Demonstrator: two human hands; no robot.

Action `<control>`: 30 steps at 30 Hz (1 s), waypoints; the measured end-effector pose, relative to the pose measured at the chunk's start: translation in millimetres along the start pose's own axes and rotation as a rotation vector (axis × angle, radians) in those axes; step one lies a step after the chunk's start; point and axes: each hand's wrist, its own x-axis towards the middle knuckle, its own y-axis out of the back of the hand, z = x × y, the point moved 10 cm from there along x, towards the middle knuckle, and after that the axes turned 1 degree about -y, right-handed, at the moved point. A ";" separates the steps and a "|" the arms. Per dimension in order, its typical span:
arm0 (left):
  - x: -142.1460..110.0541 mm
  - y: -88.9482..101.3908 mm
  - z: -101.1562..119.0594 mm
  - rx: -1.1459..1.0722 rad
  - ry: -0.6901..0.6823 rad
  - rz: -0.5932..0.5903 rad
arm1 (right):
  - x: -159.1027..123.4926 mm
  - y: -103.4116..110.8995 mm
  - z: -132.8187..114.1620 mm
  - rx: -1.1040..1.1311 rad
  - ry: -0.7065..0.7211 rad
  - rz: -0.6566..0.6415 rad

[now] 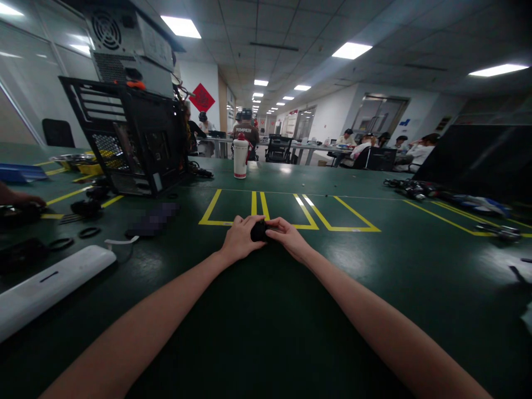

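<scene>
A small round black object (258, 231) is between my two hands, low over the green table, just in front of the yellow tape outlines (224, 223). My left hand (241, 237) curls around its left side, thumb below and fingers over the top. From the right, my right hand (286, 235) pinches at the object's edge with thumb and fingertips. Its kind cannot be made out, as my fingers cover part of it and it is very dark.
A white cup (240, 159) stands beyond the tape. Back left is an open black computer case (133, 133); a long white device (58, 285) and black rings (89, 233) lie at left. Another person's hand (25, 200) shows at the left edge. Metal parts (501, 231) lie right.
</scene>
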 end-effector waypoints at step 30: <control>1.2 0.4 0.5 -0.003 0.026 -0.026 | 1.4 4.5 4.2 0.003 -0.018 0.044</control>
